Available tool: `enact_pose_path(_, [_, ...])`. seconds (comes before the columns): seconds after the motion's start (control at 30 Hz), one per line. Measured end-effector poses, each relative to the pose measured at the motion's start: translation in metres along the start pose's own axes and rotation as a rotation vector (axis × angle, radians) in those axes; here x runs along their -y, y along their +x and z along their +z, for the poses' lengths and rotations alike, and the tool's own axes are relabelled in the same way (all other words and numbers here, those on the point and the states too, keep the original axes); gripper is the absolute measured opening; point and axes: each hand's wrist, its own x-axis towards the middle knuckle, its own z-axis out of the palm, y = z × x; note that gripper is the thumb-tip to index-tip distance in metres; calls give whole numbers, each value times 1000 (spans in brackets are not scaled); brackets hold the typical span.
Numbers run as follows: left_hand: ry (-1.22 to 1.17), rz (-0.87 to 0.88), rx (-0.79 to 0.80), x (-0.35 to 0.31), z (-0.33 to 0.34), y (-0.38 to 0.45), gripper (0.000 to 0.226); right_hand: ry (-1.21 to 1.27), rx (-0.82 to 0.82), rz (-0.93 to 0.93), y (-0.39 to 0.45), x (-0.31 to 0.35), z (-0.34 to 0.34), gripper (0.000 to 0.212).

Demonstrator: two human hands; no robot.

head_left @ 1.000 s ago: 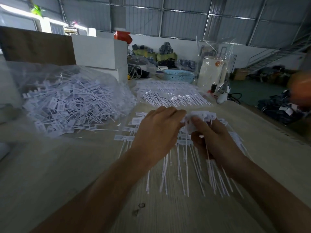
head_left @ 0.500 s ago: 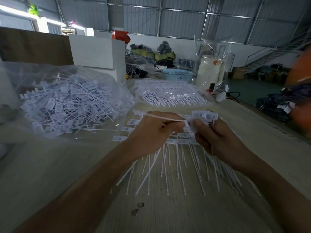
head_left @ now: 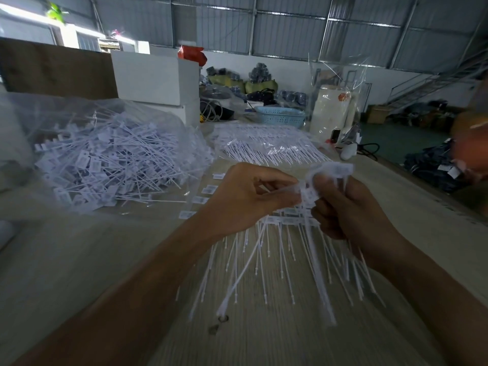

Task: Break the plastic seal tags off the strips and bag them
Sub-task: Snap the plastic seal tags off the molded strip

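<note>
Both forearms were bare all the way to the bottom edge of the shot, with no sleeve showing on either one. The left hand (head_left: 245, 199) and right hand (head_left: 353, 212) were bare too, with nothing worn on the wrists or the fingers I could see.

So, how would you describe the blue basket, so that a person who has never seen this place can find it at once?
Start at the long table and look to its far end, behind the flat packs of white strips. The blue basket stands there, left of the tall white roll wrapped in clear plastic. It is the only light blue thing there, with a pattern of holes in its side.
</note>
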Motion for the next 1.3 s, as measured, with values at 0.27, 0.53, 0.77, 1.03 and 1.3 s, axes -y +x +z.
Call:
enact_pose_path(0.27, [178, 70, -122, -1, 6, 1, 17, -66, -32, 178, -3, -3, -6, 57])
enact_pose_path(0.53, [478, 173, -19, -4, 17, -1, 25, 87, 141, 232, -7, -10, 24, 46])
enact_pose_path(0.77, [429, 122, 3, -5, 15, -3, 46, 208, 112, 271, -9, -5, 25, 36])
enact_pose_path(1.03, [609, 109, -110, -5, 9, -8, 37, 320, 35, 256, -5, -2, 22, 35])
enact_pose_path(1.3, [740, 185, -2, -9, 6, -7, 31, -14, 121, -7, -10, 0, 15, 40])
